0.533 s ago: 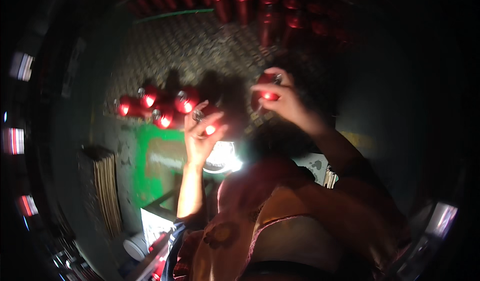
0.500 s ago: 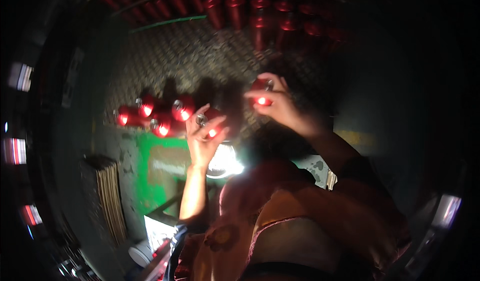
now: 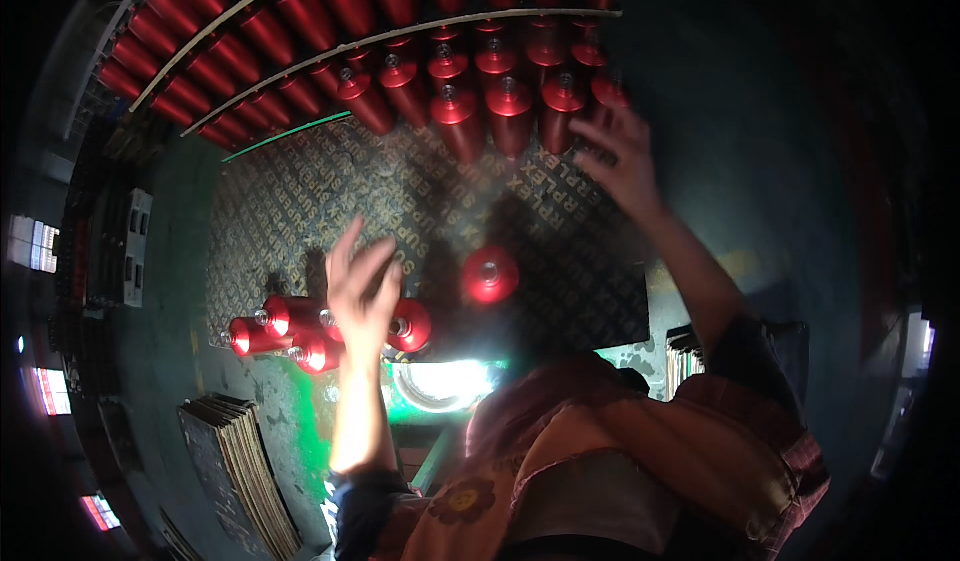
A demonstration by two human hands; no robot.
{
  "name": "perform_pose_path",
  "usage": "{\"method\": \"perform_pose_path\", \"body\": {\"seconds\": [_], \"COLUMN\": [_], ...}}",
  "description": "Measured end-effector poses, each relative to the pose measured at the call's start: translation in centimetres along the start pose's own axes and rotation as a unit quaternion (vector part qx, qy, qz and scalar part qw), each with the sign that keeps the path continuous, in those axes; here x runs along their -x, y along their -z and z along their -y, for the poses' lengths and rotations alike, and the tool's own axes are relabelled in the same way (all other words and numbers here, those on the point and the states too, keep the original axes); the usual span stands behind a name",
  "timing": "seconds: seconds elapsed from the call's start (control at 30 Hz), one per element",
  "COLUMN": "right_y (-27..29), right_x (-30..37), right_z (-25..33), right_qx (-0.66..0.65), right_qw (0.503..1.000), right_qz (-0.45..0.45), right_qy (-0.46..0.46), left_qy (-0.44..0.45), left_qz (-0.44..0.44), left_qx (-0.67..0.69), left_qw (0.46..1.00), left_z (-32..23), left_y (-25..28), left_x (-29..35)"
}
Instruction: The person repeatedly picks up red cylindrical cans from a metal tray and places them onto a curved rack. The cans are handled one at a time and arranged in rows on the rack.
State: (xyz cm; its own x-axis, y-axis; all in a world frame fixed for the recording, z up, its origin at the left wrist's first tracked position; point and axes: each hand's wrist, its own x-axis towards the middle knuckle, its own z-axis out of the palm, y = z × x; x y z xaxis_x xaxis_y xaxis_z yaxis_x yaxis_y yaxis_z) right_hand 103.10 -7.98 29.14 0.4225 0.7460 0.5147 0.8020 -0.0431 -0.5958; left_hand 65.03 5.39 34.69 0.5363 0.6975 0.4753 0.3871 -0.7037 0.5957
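Right hand [image 3: 628,168], upper right of centre, fingers parted.
We note an upright red bottle [image 3: 606,87] just above it; our left hand [image 3: 360,286], centre-left, fingers spread, is farther.

The left forearm [image 3: 360,411] rises almost upright from the lower edge, left of centre, strongly lit, and a dark sleeve [image 3: 368,513] ends below it. The wrist is nearly straight. The left hand [image 3: 362,286] stands in the left middle of the frame, back to the camera, fingers spread and loosely curved toward the top, thumb apart on the right side.

The right forearm [image 3: 693,271] slants from the lower right toward the upper middle, bare below its sleeve and dimmer than the left. The right hand [image 3: 622,156] is right of centre in the upper half, its fingers parted, slightly bent and pointing up and left, a little blurred. The torso [image 3: 600,451] fills the lower middle.
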Motion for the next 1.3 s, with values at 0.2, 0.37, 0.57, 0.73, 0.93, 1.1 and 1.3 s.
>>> {"method": "perform_pose_path", "body": {"seconds": [0.2,0.37,0.57,0.73,0.93,1.1,1.3], "right_y": [-2.1,-3.2,-2.2,4.9,10.4,3.7,-6.7], "right_x": [-6.5,-5.5,-5.5,-0.9,7.9,14.3,20.9], "right_z": [-11.2,-13.8,-14.2,-11.7,-1.3,12.6,25.7], "right_qx": [0.152,0.078,0.077,-0.172,-0.535,-0.772,-0.791], "right_qw": [0.988,0.995,0.995,0.969,0.812,0.572,0.298], "right_qz": [0.003,-0.025,-0.035,-0.093,-0.063,0.089,0.258], "right_qy": [0.006,-0.052,-0.044,-0.15,-0.225,-0.263,-0.468], "left_qy": [0.013,0.032,0.077,0.031,0.161,0.257,0.35], "left_qz": [0.18,0.184,0.126,0.072,-0.145,-0.252,-0.294], "left_qx": [-0.031,-0.058,-0.05,0.016,0.307,0.587,0.657], "left_qw": [0.983,0.981,0.988,0.997,0.927,0.725,0.6], "left_z": [4.4,7.3,6.4,2.2,-3.8,-4.2,2.8], "left_y": [-13.5,-20.7,-20.7,-11.2,8.7,14.5,12.4], "left_x": [-15.8,-18.4,-19.0,-16.9,-3.4,10.9,27.4]}}
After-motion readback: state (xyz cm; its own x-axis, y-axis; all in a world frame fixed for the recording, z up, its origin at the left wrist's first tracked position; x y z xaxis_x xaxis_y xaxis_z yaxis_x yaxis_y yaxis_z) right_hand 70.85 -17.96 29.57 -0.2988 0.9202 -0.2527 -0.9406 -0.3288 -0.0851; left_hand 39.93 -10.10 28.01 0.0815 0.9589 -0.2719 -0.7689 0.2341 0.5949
